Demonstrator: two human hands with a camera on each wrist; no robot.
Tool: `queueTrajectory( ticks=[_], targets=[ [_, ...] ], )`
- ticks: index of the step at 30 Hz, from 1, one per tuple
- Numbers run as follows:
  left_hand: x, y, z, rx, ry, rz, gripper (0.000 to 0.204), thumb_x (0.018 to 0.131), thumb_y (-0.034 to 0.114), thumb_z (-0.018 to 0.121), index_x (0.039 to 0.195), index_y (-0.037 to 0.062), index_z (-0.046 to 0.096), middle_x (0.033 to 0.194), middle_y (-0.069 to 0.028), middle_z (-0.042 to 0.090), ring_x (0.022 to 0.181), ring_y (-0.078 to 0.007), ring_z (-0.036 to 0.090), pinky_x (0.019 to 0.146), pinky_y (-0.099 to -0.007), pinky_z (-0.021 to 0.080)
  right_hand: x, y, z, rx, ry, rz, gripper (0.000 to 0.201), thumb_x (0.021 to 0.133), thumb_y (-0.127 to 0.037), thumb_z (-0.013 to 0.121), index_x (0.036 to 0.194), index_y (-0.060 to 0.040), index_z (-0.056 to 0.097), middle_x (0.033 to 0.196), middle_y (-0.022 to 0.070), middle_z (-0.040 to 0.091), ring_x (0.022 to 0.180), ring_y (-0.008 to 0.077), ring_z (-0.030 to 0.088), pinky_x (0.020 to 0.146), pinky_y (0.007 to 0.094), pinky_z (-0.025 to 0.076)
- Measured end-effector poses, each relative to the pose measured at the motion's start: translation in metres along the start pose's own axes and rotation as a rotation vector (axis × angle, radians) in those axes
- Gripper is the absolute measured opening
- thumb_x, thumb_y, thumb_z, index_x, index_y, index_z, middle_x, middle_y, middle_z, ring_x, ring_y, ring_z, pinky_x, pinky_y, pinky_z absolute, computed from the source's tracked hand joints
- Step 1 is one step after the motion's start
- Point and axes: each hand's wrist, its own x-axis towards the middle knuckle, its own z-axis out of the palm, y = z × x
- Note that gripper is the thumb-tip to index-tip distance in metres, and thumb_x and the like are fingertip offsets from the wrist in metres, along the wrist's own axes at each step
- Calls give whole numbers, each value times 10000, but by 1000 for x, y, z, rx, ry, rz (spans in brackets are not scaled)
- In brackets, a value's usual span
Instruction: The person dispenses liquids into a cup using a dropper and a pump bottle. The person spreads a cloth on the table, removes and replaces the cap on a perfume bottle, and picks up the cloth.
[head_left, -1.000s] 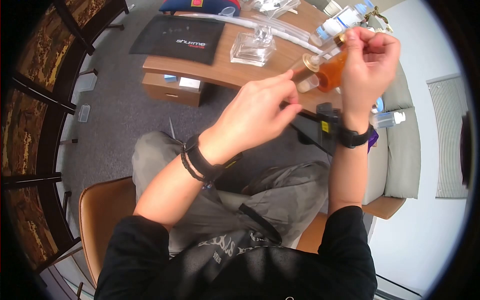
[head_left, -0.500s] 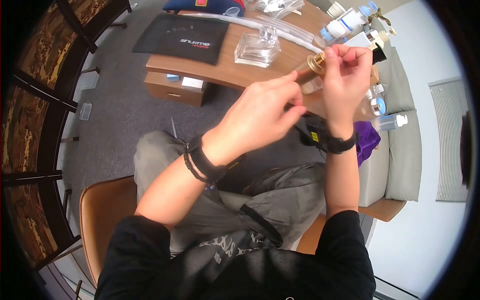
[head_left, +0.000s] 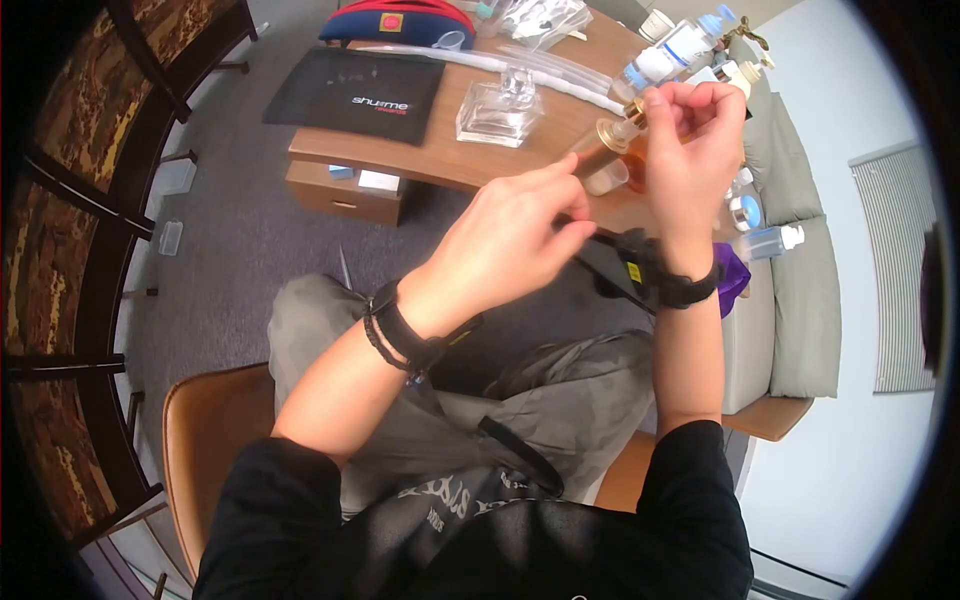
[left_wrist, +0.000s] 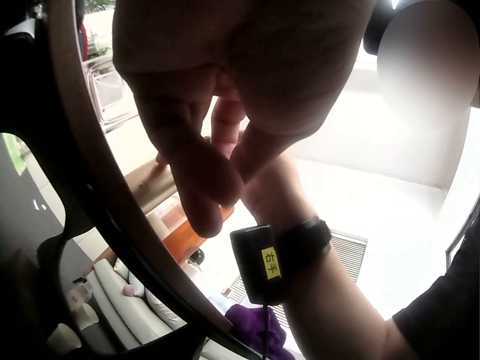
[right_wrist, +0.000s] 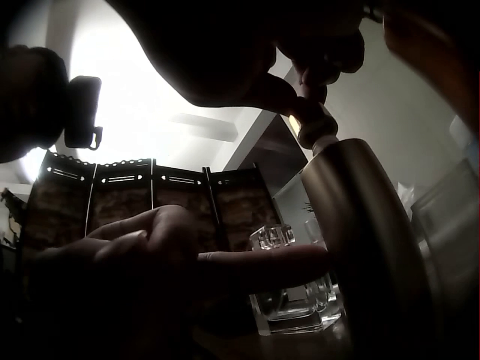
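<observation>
Gold cap (head_left: 635, 108), head view: we note the right hand (head_left: 692, 150) pinching it at the neck of a slanting bottle (head_left: 592, 150) near the table's (head_left: 450, 162) edge. Sideways force could topple it, we judge.

Left wrist: left hand (head_left: 510, 235) loosely bent, not wrapped around anything we can see. The bottle's base is hidden; support, we cannot tell.

Right wrist: left index, straight, appears to touch the bottle's side. One fingertip braces poorly; slip likely if the cap sticks.
</observation>
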Motion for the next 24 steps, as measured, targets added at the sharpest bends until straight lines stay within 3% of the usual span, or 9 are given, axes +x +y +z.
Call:
queueTrajectory(
  ticks=[12,17,24],
  targets=[
    [0,-2,0,13,0,2,112,900,111,736,874,47,648,1369,-297,632,556,-142,685,554,-270,519,40,-7,-22,55,61,-94,303,938,-26,741,1105,-8,489,938,98,710,781,96,638,738,244,523],
    [1,-2,-2,32,8,9,107,894,98,741,874,46,649,1346,-315,637,571,-130,700,547,-264,513,43,-15,-40,89,166,-124,320,948,-33,740,1120,-9,471,947,122,710,769,115,665,734,233,545],
    [1,-3,-1,15,17,14,102,894,89,737,875,40,650,1313,-318,655,576,-125,710,536,-261,506,16,12,-41,12,153,-65,238,955,4,710,1052,-22,494,927,82,684,749,77,598,700,225,510]
  ],
)
